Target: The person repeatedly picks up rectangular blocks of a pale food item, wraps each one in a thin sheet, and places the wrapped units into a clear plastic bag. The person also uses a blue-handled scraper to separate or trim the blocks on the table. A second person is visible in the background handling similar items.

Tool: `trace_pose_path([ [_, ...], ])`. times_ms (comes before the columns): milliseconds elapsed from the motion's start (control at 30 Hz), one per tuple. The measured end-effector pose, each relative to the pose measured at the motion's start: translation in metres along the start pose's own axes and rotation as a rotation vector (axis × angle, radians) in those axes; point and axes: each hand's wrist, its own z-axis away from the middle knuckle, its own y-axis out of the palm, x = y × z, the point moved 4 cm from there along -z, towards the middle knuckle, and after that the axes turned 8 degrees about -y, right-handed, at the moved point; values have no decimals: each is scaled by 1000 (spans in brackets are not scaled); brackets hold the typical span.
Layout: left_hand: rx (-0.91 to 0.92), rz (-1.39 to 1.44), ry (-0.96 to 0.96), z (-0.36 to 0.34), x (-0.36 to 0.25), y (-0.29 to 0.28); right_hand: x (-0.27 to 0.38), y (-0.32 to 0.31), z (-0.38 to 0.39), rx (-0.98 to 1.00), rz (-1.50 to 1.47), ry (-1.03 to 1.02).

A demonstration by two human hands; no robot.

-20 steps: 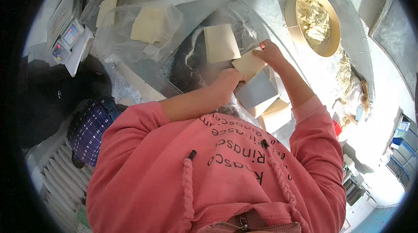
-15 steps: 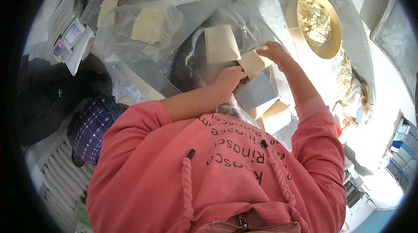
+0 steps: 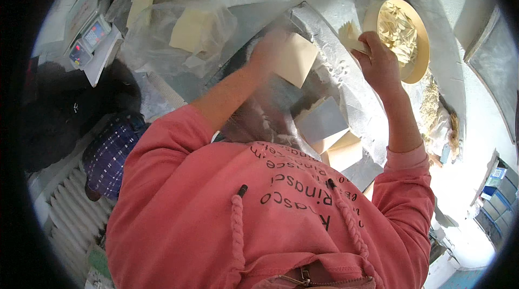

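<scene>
Person in a pink hooded top is leaning over a metal worktop [image 3: 254,16], both forearms coming up from the lower edge; the left hand [image 3: 270,46] is motion-blurred, pressing against the top edge of a pale yellow block [image 3: 294,59] that is sitting tilted on the worktop, fingers looking curled onto it but blur is making it hard to tell how tightly they are closing; the right hand [image 3: 378,62] is raised further right, fingers closing around a small pale slice [image 3: 350,36], holding it just beside the rim of a round yellow bowl [image 3: 419,59]; the bowl is holding a heap of pale shreds [image 3: 397,24] and is sitting at the right end of the worktop; below the block, between the two arms, a grey flat piece [image 3: 321,121] is lying over more pale blocks [image 3: 343,151]; to the left a clear plastic bag [image 3: 162,51] is covering another pale chunk [image 3: 192,29], with one more pale piece [image 3: 139,7] further left near a small scale with a screen [image 3: 89,40]; a dark checked cloth [image 3: 111,154] is lying at the lower left, well apart from both hands
</scene>
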Motion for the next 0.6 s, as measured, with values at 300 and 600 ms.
trace_pose_path([
  [300,-165,739,-386,84,33,-6,22,70,-42,419,-813,152],
  [600,16,563,-591,80,27,36,-8,122,-42,185,-156,-7],
])
